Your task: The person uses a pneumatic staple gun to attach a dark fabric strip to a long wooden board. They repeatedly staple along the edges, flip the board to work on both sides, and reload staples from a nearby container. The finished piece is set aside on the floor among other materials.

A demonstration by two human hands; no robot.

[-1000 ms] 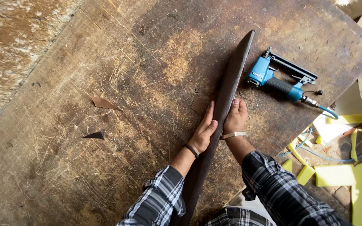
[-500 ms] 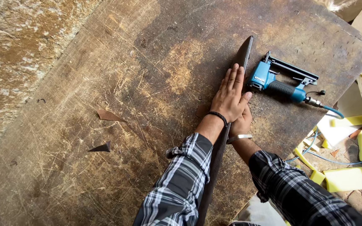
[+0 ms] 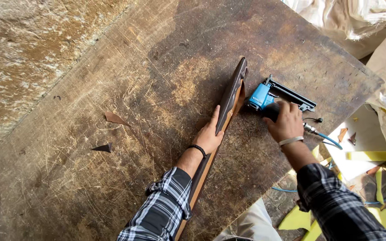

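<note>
Head view: scarred wooden workbench (image 3: 112,187), rough wall (image 3: 27,49) behind.

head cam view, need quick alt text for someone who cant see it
Seen from above, a person's left hand steadies a long dark-covered wooden strip tilted on edge on a scratched wooden table, while the right hand grips a blue staple gun beside it. Two small dark scraps lie on the table; yellow offcuts lie below its right edge.
</note>
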